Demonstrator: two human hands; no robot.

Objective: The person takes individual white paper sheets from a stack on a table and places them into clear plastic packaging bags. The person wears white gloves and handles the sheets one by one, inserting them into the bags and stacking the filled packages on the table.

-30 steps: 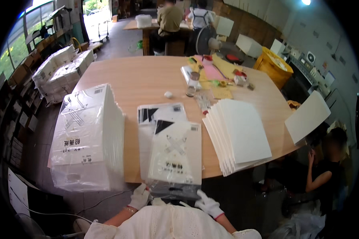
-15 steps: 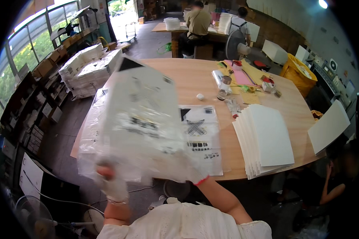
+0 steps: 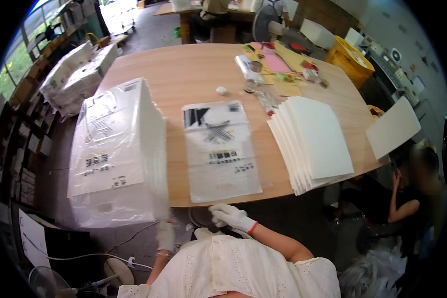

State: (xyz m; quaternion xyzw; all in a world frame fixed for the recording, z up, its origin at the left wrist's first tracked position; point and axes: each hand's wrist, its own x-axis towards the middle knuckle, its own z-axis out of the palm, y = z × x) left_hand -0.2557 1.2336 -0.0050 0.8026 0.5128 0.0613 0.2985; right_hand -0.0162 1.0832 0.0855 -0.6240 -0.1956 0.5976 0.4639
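Observation:
My left hand (image 3: 166, 234), in a white glove, is low beside the near right corner of a tall stack of clear-bagged paper packs (image 3: 115, 149). Motion smears its fingers, so their grip cannot be told. My right hand (image 3: 232, 217), also gloved with a red cuff edge, hovers at the table's front edge with fingers loosely stretched and nothing seen in them. Just beyond it, a flat printed clear plastic bag (image 3: 221, 181) lies on the table, black triangle at its far left corner. To its right stands a fanned pile of white paper sheets (image 3: 323, 139).
A small white lump (image 3: 221, 91), a glass jar (image 3: 253, 74) and coloured papers (image 3: 278, 59) with small tools lie farther back on the wooden table (image 3: 149, 64). A white board (image 3: 393, 128) leans at the right edge. A seated person (image 3: 407, 198) is at the right.
The bagged pack held up between my hands now rests on the left stack, and my hands are off it or at its edge. My right hand has drawn back; the view has tilted down.

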